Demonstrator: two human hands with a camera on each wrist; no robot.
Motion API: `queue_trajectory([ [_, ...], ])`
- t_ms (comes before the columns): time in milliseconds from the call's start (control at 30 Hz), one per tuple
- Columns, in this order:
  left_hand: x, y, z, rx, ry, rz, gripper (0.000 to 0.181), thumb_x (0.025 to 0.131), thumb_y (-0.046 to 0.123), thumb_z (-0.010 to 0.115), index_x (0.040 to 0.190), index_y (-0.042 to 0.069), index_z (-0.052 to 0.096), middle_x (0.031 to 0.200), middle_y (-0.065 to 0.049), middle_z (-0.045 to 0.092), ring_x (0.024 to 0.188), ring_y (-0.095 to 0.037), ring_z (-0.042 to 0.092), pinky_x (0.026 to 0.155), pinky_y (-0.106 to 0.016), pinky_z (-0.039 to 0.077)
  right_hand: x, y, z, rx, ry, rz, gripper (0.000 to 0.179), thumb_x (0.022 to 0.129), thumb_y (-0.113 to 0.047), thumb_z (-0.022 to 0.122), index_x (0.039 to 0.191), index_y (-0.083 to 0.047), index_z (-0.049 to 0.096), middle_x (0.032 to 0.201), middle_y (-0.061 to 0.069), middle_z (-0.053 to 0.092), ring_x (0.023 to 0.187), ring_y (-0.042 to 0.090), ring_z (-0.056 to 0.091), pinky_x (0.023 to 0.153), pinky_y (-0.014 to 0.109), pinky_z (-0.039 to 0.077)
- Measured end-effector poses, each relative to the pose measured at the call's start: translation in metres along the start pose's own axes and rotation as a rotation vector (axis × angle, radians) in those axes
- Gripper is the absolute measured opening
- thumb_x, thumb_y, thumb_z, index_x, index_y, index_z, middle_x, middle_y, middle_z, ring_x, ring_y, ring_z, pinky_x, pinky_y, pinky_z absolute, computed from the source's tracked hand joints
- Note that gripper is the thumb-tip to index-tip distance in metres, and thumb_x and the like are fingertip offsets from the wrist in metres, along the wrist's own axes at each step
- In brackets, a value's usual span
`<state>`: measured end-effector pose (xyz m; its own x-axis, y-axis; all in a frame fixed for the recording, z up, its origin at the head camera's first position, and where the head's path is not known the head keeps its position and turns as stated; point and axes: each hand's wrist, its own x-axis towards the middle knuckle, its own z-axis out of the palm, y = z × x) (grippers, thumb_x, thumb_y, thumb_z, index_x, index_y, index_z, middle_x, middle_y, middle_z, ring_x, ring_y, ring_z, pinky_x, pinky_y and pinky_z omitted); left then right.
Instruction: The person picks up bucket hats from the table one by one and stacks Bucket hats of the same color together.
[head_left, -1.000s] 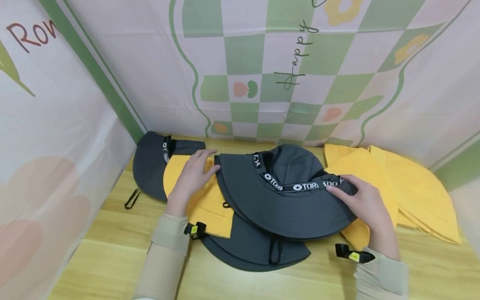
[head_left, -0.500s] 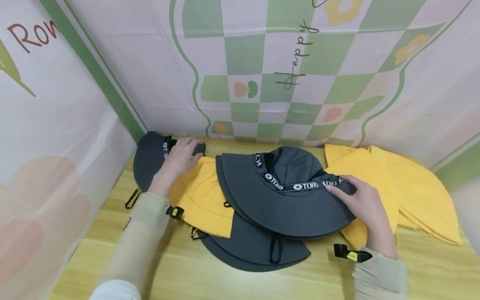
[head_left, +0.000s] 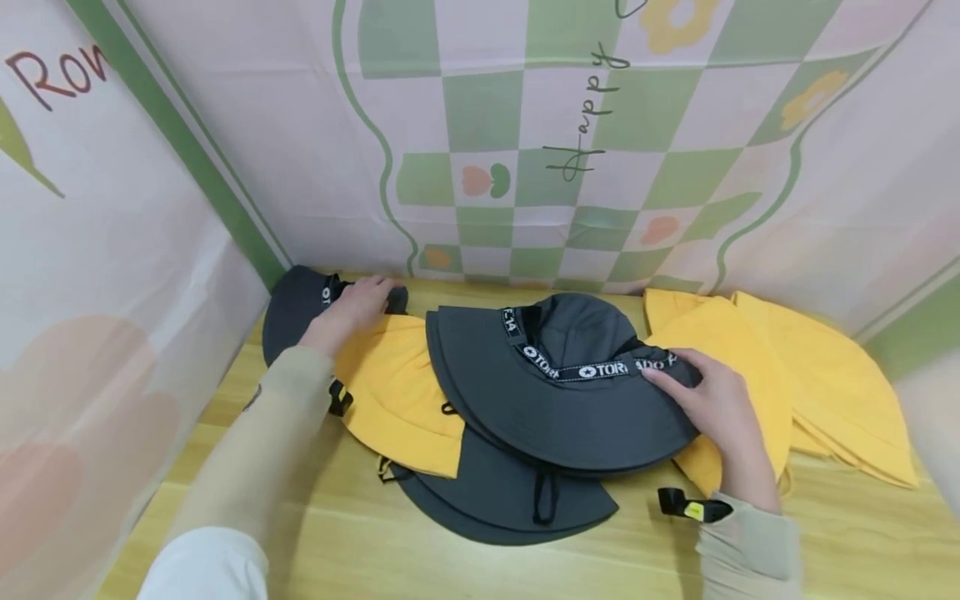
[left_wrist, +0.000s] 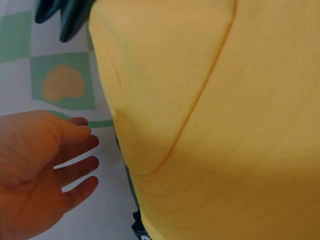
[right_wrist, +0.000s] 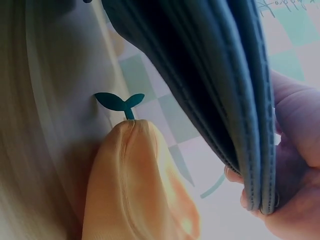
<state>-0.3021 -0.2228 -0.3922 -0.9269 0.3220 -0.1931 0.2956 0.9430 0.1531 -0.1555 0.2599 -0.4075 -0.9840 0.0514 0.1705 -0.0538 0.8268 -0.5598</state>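
My right hand (head_left: 716, 404) pinches the right side of a dark grey bucket hat (head_left: 555, 425) with lettered black tape round its inner edge. In the right wrist view, thumb and fingers grip its stacked brim layers (right_wrist: 225, 100). At the back left, my left hand (head_left: 352, 310) is over the far edge of a yellow hat (head_left: 408, 400), close to another dark grey hat (head_left: 288, 312). The left wrist view shows this hand (left_wrist: 35, 165) with loosely bent fingers, apart from the yellow cloth (left_wrist: 210, 125). The yellow hat lies partly under the gripped hat.
Beneath the middle hats lies a further dark grey hat (head_left: 517, 508) with a black cord loop (head_left: 546, 497). Several yellow hats (head_left: 840, 383) lie at the right; a green sprout (right_wrist: 120, 103) tops one. A printed cloth wall (head_left: 487, 108) stands behind the wooden table (head_left: 405, 554).
My left hand has moved left and back, off the gripped hat's left brim, to the far edge of the yellow hat. The right hand keeps its grip.
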Motion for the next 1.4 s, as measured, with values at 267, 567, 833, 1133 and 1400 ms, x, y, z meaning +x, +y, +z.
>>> queue_trajectory([
  [267, 0.016, -0.007, 0.003, 0.0, -0.134, -0.065, 0.061, 0.102, 0.0, 0.044, 0.159, 0.01, 0.024, 0.164, -0.021, 0.022, 0.151, -0.043, 0.023, 0.119, -0.062, 0.024, 0.0, 0.001, 0.002, 0.003, 0.01, 0.001, 0.055, 0.09, -0.044, 0.072, 0.125, -0.003, 0.065, 0.123, 0.03, 0.065, 0.114, 0.051, 0.058, 0.094, 0.061, 0.043],
  [567, 0.026, -0.013, 0.014, -0.058, -0.148, -0.104, 0.072, 0.098, -0.008, 0.038, 0.162, 0.015, 0.015, 0.168, -0.015, 0.014, 0.155, -0.039, 0.014, 0.123, -0.061, 0.016, 0.0, 0.002, 0.002, 0.003, 0.007, -0.002, 0.054, 0.091, -0.044, 0.072, 0.125, -0.003, 0.065, 0.123, 0.03, 0.065, 0.114, 0.052, 0.058, 0.094, 0.062, 0.043],
  [833, 0.029, -0.02, 0.02, -0.054, -0.151, -0.141, 0.07, 0.1, -0.006, 0.038, 0.162, 0.017, 0.013, 0.168, -0.015, 0.013, 0.154, -0.041, 0.013, 0.122, -0.063, 0.015, 0.0, 0.001, 0.002, 0.005, 0.005, -0.006, 0.054, 0.091, -0.044, 0.072, 0.125, -0.003, 0.065, 0.124, 0.029, 0.065, 0.114, 0.051, 0.059, 0.094, 0.061, 0.044],
  [1133, 0.026, -0.029, 0.027, 0.028, 0.031, -0.104, 0.055, 0.1, -0.006, 0.047, 0.153, 0.007, 0.038, 0.148, -0.025, 0.038, 0.138, -0.045, 0.036, 0.116, -0.057, 0.031, 0.0, 0.001, 0.005, 0.007, 0.009, -0.014, 0.054, 0.091, -0.043, 0.072, 0.125, -0.002, 0.065, 0.123, 0.03, 0.065, 0.113, 0.051, 0.059, 0.093, 0.061, 0.044],
  [1400, 0.02, -0.033, 0.014, 0.088, 0.214, -0.103, 0.03, 0.105, 0.008, 0.049, 0.132, 0.0, 0.057, 0.127, -0.024, 0.052, 0.119, -0.041, 0.05, 0.101, -0.053, 0.045, 0.0, 0.001, 0.006, 0.004, 0.008, 0.001, 0.055, 0.091, -0.044, 0.071, 0.125, -0.002, 0.065, 0.124, 0.03, 0.064, 0.114, 0.051, 0.058, 0.094, 0.061, 0.044],
])
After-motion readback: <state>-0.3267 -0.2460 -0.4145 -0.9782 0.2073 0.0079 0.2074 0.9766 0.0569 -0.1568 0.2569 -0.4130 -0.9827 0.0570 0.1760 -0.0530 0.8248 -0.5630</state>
